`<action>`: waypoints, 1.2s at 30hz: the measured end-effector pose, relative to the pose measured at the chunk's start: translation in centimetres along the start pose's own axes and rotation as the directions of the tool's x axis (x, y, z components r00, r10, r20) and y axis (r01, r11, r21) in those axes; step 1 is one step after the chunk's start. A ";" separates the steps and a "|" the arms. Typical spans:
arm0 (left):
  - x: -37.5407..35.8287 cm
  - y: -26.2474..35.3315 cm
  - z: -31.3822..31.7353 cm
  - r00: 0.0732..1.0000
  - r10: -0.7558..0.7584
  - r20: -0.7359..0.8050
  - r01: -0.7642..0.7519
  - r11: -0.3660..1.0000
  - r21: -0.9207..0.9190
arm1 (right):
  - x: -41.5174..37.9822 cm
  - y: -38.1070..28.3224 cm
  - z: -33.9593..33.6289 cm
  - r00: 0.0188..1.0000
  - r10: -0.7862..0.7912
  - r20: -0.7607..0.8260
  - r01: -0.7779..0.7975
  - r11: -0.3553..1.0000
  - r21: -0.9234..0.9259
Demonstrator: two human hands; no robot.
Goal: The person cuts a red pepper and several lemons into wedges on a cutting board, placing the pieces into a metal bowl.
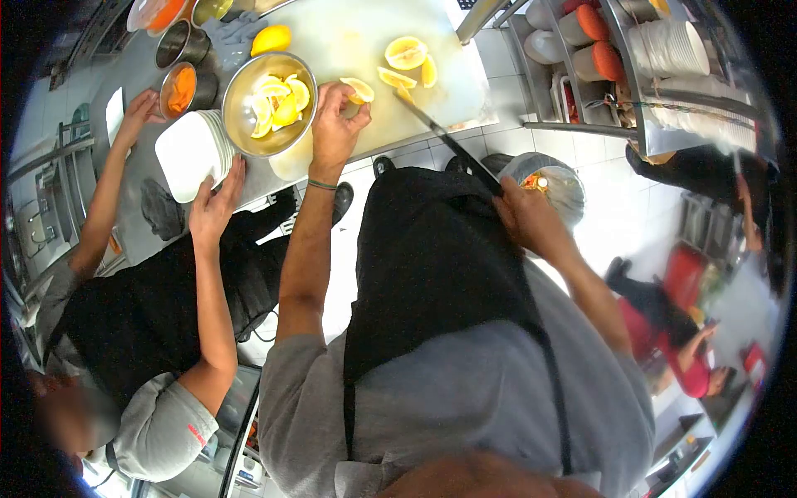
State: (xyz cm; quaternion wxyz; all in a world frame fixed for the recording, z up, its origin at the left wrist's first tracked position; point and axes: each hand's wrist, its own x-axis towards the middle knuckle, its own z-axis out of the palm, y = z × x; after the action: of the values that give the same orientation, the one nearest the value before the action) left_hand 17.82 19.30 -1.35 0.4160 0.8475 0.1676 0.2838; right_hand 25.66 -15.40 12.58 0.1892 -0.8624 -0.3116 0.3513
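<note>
My left hand [336, 124] pinches a lemon wedge [359, 90] just right of a steel bowl [236, 139]. Inside the bowl lie several lemon wedges [281, 104]. My right hand [525, 214] is wrapped round the handle of a long knife [448, 139], whose tip reaches the cut lemon pieces [397, 78] on the pale cutting board [332, 37]. A larger cut lemon piece [406, 52] lies beside these. Behind the bowl sits a whole lemon [271, 39].
At the left, a co-worker's hands touch stacked white dishes [187, 153] and a container of orange food [178, 90]. A lined bin [552, 187] stands beyond the board's edge. Shelves with dishes [668, 50] are at the upper right; other people stand at the right.
</note>
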 end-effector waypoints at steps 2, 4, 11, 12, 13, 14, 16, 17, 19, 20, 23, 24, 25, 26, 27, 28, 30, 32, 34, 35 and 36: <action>-0.1 0.2 -0.1 0.999 0.030 0.022 -0.031 1.000 0.008 | 1.1 -1.0 0.0 0.999 -0.019 -0.042 0.019 1.000 -0.007; -0.2 0.4 0.0 0.998 0.048 0.045 -0.049 0.999 0.023 | 2.3 -2.2 -0.3 0.994 -0.078 -0.078 0.075 0.996 -0.039; -0.1 0.2 0.2 0.998 0.035 0.052 -0.037 0.999 0.036 | 5.4 -4.9 1.0 0.993 -0.096 -0.070 0.080 0.977 -0.199; 0.0 0.3 0.1 0.998 0.030 0.058 -0.033 0.999 0.040 | 5.4 -5.0 1.0 0.992 -0.108 -0.068 0.092 0.975 -0.203; 0.0 0.4 0.2 0.998 0.027 0.064 -0.029 0.999 0.043 | 5.4 -5.1 1.1 0.991 -0.119 -0.065 0.103 0.973 -0.207; 0.0 0.3 0.2 0.998 0.025 0.062 -0.028 0.999 0.038 | 5.4 -5.0 1.2 0.991 -0.118 -0.066 0.102 0.974 -0.204; 0.0 0.2 0.2 0.998 0.020 0.060 -0.022 0.999 0.028 | 5.6 -4.8 1.5 0.991 -0.116 -0.066 0.101 0.975 -0.198; -0.1 0.3 0.2 0.998 0.014 0.066 -0.015 1.000 0.020 | 5.7 -4.9 1.5 0.992 -0.108 -0.061 0.093 0.974 -0.206; 0.0 0.5 0.0 0.997 -0.001 0.077 0.000 1.000 0.007 | 6.2 -5.6 1.5 0.994 -0.095 -0.049 0.082 0.972 -0.219; 0.0 0.5 0.0 0.997 -0.001 0.078 0.000 1.000 0.010 | 6.7 -5.9 1.7 0.994 -0.094 -0.051 0.080 0.973 -0.218; -0.1 0.3 0.0 0.996 -0.007 0.087 0.007 1.000 0.005 | 8.0 -6.4 2.8 0.995 -0.076 -0.057 0.062 0.975 -0.215; -0.1 0.4 0.0 0.996 -0.015 0.091 0.016 1.000 -0.005 | 8.4 -6.6 3.1 0.996 -0.065 -0.057 0.051 0.975 -0.216; 0.0 0.3 0.0 0.995 -0.024 0.093 0.026 1.000 -0.015 | 8.7 -6.7 3.3 0.997 -0.055 -0.056 0.042 0.975 -0.217; 0.0 0.3 0.0 0.995 -0.026 0.095 0.027 0.999 -0.017 | 9.0 -6.6 3.6 0.990 -0.101 -0.094 0.076 0.969 -0.236; 0.0 0.1 0.0 0.995 -0.027 0.096 0.029 0.999 -0.018 | 9.3 -6.4 4.0 0.980 -0.148 -0.130 0.111 0.960 -0.256; 0.0 0.1 0.0 0.995 -0.026 0.098 0.028 0.999 -0.020 | 9.6 -6.1 4.5 0.966 -0.195 -0.168 0.144 0.950 -0.275; -0.4 0.3 -0.2 0.991 -0.069 0.112 0.074 0.996 -0.041 | 11.8 -5.8 6.3 0.975 -0.182 -0.126 0.148 0.960 -0.238; -0.1 0.3 0.0 0.994 -0.041 0.099 0.043 0.999 -0.020 | 14.2 -4.9 6.4 0.973 -0.207 -0.103 0.188 0.968 -0.169; -0.8 -0.5 0.3 0.996 0.027 0.083 -0.030 0.999 0.038 | 14.9 -3.8 6.0 0.966 -0.248 -0.074 0.245 0.968 -0.055; -0.6 -0.5 0.3 0.996 0.068 0.053 -0.072 0.994 0.083 | 14.4 -3.9 5.1 0.961 -0.267 -0.067 0.266 0.964 -0.018; -0.6 -0.3 0.4 0.994 0.106 0.022 -0.108 0.985 0.131 | 13.3 -4.3 4.0 0.956 -0.289 -0.055 0.290 0.957 0.018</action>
State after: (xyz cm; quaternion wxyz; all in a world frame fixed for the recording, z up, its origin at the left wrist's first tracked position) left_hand 17.57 18.94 -1.95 0.3442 0.8831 0.1371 0.2879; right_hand 28.49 -2.92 5.68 0.2578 -0.8138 -0.4249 0.3013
